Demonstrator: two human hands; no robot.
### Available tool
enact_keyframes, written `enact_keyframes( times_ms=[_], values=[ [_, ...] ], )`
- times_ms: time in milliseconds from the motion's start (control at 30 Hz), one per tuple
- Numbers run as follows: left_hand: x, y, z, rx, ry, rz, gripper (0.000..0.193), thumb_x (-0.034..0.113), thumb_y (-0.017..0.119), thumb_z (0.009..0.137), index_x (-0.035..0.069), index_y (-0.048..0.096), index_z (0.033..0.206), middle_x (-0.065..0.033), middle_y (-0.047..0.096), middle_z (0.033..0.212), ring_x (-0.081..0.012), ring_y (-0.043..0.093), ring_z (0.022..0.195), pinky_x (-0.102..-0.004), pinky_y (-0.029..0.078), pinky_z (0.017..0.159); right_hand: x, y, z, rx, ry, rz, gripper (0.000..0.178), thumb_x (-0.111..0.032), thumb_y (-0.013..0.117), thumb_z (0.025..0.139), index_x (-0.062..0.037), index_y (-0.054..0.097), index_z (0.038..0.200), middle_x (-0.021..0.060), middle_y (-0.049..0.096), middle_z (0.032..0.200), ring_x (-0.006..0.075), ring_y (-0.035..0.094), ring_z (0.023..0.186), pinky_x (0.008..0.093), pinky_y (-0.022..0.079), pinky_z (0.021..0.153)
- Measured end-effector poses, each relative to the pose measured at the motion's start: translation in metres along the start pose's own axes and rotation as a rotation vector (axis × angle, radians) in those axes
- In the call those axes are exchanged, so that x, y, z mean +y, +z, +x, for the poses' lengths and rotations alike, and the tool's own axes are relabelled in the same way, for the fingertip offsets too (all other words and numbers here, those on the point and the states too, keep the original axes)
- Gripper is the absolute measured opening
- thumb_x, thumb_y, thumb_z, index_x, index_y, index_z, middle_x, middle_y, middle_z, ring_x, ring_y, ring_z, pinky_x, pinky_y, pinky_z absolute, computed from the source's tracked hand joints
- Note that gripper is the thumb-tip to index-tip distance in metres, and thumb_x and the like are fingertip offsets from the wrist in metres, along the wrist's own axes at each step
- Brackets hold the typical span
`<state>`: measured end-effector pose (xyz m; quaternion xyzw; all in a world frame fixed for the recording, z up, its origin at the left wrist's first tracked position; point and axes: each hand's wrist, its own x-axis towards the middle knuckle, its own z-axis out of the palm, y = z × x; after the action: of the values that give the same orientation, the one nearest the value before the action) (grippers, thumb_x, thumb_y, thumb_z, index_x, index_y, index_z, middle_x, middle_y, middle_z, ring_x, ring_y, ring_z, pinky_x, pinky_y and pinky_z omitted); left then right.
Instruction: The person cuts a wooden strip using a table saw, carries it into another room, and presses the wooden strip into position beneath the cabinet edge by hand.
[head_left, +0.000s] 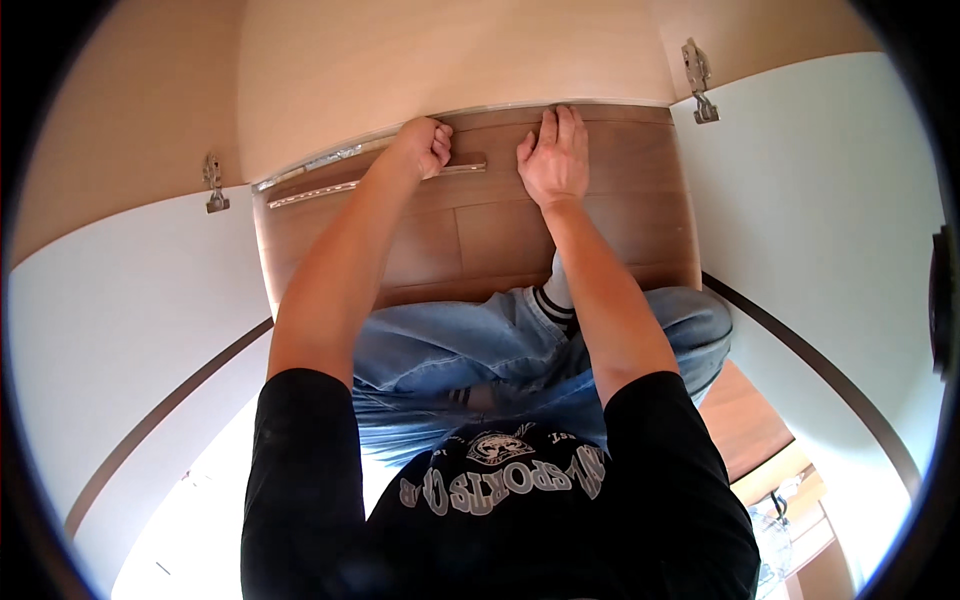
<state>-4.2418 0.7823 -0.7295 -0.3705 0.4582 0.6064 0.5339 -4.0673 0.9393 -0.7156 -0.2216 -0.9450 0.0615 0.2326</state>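
My left hand [427, 148] is curled into a fist at the back edge of a brown wood-look floor [500, 235]. Whatever lies inside its fingers, if anything, is hidden. A narrow wood-look strip [465, 167] with a pale, rough-looking edge lies on the floor, passing beneath my left wrist and forearm. To the right, my right hand [556, 160] rests flat on the floor with its fingers stretched out; the fingertips reach the back edge. Along that edge, at the foot of the beige back panel [450, 50], runs a pale, shiny line [335, 157], widest on the left.
White doors stand open on the left [130, 320] and right [810, 200], each with a metal hinge, left [214, 185] and right [700, 80]. Dark strips run along the lower door edges. My crossed legs in blue jeans [450, 345] sit at the floor's near side.
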Motion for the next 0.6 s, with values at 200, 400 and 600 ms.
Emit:
enact_keyframes(
  times_ms=[200,400,600],
  values=[
    [-0.002,-0.008,0.002,-0.068,-0.022,-0.081,0.02,0.003,0.04,0.094,0.011,0.046,0.076,0.0029,0.05,0.063,-0.0033,0.042,0.045,-0.0165,0.029,0.036,-0.003,0.002,0.002,0.022,-0.014,0.01,0.034,-0.019,0.063,0.088,0.0016,0.066,0.115,0.0169,0.056,0.13,0.0372,0.051,0.127,0.0481,0.044,0.107],
    [-0.011,-0.013,-0.006,-0.096,-0.008,-0.106,0.022,0.007,0.041,0.095,0.012,0.043,0.074,0.0039,0.047,0.062,-0.0037,0.039,0.044,-0.0164,0.028,0.034,-0.002,0.002,-0.001,-0.059,-0.16,0.045,0.032,-0.017,0.063,0.084,-0.0046,0.068,0.113,0.0115,0.059,0.13,0.0329,0.052,0.128,0.049,0.041,0.109],
    [-0.012,-0.012,-0.013,-0.135,0.07,-0.157,0.015,0.008,0.041,0.095,0.011,0.043,0.081,0.0016,0.05,0.066,-0.0037,0.04,0.047,-0.0165,0.03,0.037,0.001,0.005,-0.003,-0.092,-0.164,0.049,0.033,-0.015,0.064,0.083,-0.0072,0.067,0.114,0.0092,0.06,0.129,0.0317,0.052,0.127,0.0481,0.041,0.109]
  ],
)
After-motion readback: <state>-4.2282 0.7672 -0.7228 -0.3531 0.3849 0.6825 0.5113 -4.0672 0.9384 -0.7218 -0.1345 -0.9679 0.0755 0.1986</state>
